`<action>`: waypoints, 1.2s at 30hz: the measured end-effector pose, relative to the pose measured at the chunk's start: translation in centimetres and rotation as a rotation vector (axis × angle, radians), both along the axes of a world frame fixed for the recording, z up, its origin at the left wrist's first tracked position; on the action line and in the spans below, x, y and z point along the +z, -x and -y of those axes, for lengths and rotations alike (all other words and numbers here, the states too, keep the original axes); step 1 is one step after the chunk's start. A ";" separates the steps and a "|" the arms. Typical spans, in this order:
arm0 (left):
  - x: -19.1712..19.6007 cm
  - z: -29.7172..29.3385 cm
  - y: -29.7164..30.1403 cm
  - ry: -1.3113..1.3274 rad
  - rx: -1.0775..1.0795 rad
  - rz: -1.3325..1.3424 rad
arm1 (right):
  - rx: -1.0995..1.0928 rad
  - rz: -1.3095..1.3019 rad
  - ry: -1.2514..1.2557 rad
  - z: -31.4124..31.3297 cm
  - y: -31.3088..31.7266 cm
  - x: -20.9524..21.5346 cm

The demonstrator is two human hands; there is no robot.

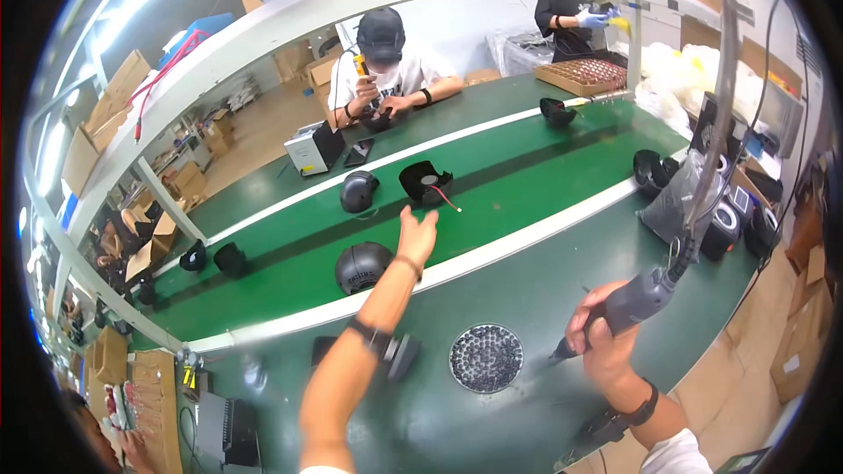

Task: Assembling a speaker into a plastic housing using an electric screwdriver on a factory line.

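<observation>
My left hand (417, 237) reaches out over the green conveyor belt (518, 184). Its fingers are apart, with nothing in them, and they point at a black open housing (420, 181) with a round part inside and a thin red-and-white wire trailing out. Whether the fingertips touch the housing I cannot tell. In my right hand (606, 342) is a dark grey electric screwdriver (641, 300), its tip slanting down to the left above the bench. A round dish of small dark screws (486, 358) lies between my arms. Close to my left wrist sits a black ball-shaped housing (362, 267) on the belt.
Another black round housing (358, 191) and several shells ride the belt. At the right stand a plastic bag (680, 202) and round black speaker-like units (722, 226). A hose (722, 96) hangs down to the screwdriver. Across the belt a co-worker (382, 79) handles a dark part.
</observation>
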State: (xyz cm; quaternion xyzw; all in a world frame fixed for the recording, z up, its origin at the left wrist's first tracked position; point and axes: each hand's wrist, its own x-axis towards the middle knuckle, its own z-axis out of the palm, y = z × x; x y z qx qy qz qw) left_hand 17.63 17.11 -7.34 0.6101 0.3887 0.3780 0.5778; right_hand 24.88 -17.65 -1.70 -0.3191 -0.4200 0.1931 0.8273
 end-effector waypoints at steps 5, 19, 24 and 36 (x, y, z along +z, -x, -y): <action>1.6 12.3 12.3 -0.198 -0.251 -0.053 | 0.012 -0.011 0.085 0.7 0.6 1.2; -1.6 21.2 20.9 -0.010 -0.258 0.033 | -0.023 0.140 0.128 -2.6 -3.6 -0.7; -1.0 22.2 19.7 -0.288 -0.338 -0.189 | -0.332 0.684 0.575 -10.0 -15.5 -3.7; 1.1 22.5 19.3 -0.585 -0.401 -0.587 | -0.777 0.694 0.852 -37.3 -41.3 -9.2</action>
